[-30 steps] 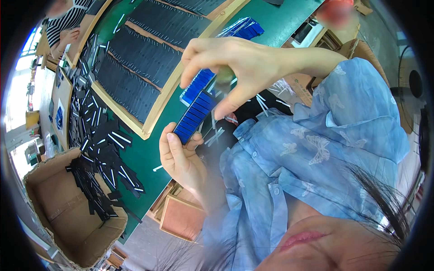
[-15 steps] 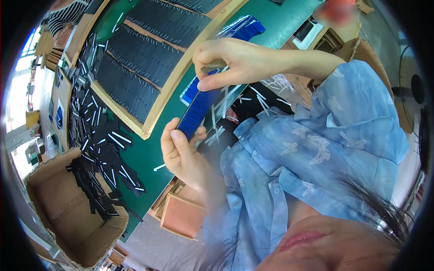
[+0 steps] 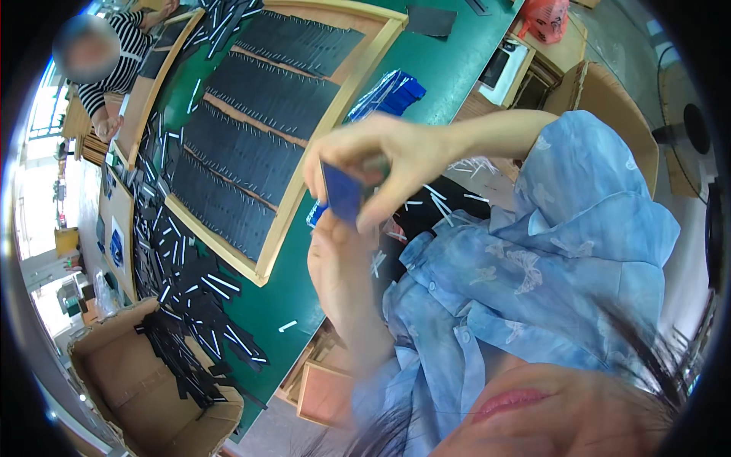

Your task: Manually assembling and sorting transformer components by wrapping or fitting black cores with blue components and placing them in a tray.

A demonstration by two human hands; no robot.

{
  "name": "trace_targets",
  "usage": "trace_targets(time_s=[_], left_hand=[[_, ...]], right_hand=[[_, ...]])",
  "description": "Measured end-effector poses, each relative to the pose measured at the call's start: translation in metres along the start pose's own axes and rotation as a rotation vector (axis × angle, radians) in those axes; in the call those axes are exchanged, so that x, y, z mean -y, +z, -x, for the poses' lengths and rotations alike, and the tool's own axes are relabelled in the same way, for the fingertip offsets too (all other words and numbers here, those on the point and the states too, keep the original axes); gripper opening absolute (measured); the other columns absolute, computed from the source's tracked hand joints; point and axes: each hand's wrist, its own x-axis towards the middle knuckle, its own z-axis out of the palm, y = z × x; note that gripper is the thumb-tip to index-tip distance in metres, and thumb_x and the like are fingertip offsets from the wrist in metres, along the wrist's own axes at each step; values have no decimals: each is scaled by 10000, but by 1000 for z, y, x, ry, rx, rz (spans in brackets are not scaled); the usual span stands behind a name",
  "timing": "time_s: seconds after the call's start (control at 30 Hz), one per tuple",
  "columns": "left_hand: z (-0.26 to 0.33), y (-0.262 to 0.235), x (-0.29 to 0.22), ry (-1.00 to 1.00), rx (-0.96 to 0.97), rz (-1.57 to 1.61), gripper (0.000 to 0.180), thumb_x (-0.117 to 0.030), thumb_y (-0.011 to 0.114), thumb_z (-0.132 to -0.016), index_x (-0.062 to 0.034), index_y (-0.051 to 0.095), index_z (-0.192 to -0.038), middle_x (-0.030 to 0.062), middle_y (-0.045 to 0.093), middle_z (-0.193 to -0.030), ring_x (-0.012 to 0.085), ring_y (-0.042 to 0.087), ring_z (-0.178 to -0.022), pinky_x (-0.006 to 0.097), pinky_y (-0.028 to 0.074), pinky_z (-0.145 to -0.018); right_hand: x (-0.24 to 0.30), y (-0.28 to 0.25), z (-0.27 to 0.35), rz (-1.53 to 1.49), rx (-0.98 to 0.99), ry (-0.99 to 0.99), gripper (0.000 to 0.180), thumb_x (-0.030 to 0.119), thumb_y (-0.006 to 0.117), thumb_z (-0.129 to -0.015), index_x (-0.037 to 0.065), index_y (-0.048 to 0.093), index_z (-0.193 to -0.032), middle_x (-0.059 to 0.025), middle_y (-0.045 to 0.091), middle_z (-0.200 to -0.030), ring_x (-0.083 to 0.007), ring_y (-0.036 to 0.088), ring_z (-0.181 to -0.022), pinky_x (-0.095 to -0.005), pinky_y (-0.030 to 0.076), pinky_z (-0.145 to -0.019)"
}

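A narrow dark-blue stack [image 3: 343, 194], seen tilted and smeared by motion, is held between my two hands over the green table. My right hand [image 3: 392, 160] curls around its upper part, with the fingers on the far side and the thumb at its lower right. Just below, my left hand [image 3: 335, 255] has its fingertips closed on the stack's lower end, partly hidden behind it. More blue pieces in a pile [image 3: 388, 93] lie beyond my right hand.
A wooden-framed tray [image 3: 263, 270] with rows of dark strips lies on the green table [image 3: 285, 305]. Black and white strips [image 3: 209, 286] are scattered to its left, near an open cardboard box [image 3: 114, 373]. Across the table is a person in a striped top [image 3: 129, 46].
The blue stack has turned from lying lengthwise between my hands to showing a short, broad face. My hands have come closer together. The view has shifted, showing the person across the table.
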Motion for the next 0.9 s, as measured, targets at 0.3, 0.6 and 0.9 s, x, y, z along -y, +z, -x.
trace_targets(time_s=[0.3, 0.6, 0.9], left_hand=[[7, -4, 19, 491, -491, -548, 438, -296, 377, -996, 54, 383, -1260, 197, 569, -1150, 145, 534, -821, 256, 454, -690], [18, -19, 27, 541, -638, -683, 386, -251, 331, -1001, 38, 395, -1247, 191, 560, -1142, 159, 526, -862, 282, 451, -730], [18, -54, 34, 914, -876, -1367, 483, -343, 320, -983, 52, 372, -1256, 238, 394, -1334, 333, 409, -1196, 455, 321, -994]], right_hand=[[-38, -175, -25, 1300, -12, 102, 336, 266, 772, -604, 81, 660, -861, -111, 621, -761, -304, 610, -753, -376, 474, -625], [-49, -188, -30, 1104, 116, 213, 327, 210, 776, -609, 66, 681, -887, -96, 656, -813, -277, 626, -766, -364, 482, -648], [-53, -200, -18, 1301, -113, 54, 279, 148, 725, -682, 58, 600, -915, -82, 585, -857, -231, 592, -839, -338, 480, -698]])
